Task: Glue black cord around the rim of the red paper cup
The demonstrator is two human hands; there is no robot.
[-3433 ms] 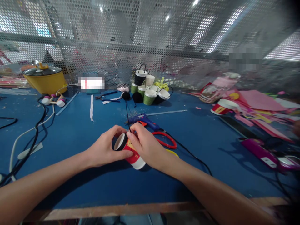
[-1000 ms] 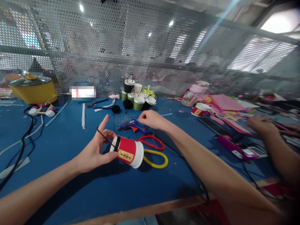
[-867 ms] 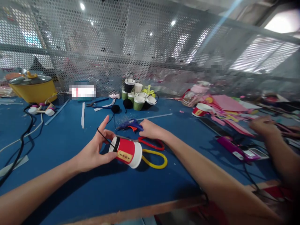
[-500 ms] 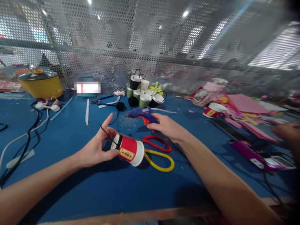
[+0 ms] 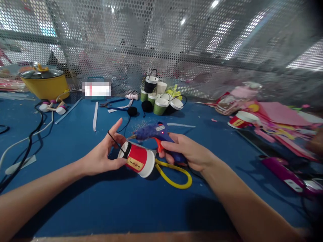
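Note:
My left hand (image 5: 106, 153) grips a small paper cup (image 5: 137, 157) with a red wrap, a gold label and white ends. The cup lies tilted on its side, its far end toward the right. A black cord (image 5: 114, 141) runs from the cup's left end up over a finger. In my right hand (image 5: 190, 151) is a blue hot glue gun (image 5: 151, 131) with an orange trigger and a lit red light. Its nozzle points left, close above the cup's left end; whether it touches cannot be made out. Yellow-handled scissors (image 5: 176, 183) lie beside the cup, partly hidden.
Several small green, black and white cups (image 5: 160, 106) stand at the back near black yarn balls (image 5: 147, 106). Pliers (image 5: 104, 105) lie left of them. A yellow pot (image 5: 46, 87) sits back left. Another red cup (image 5: 242, 120), pink paper and a purple device (image 5: 280, 173) are at right.
The glue gun has come down and nearer the cup, its nozzle now by the cup's left end. It now hides the red scissor handle. The left hand keeps its hold.

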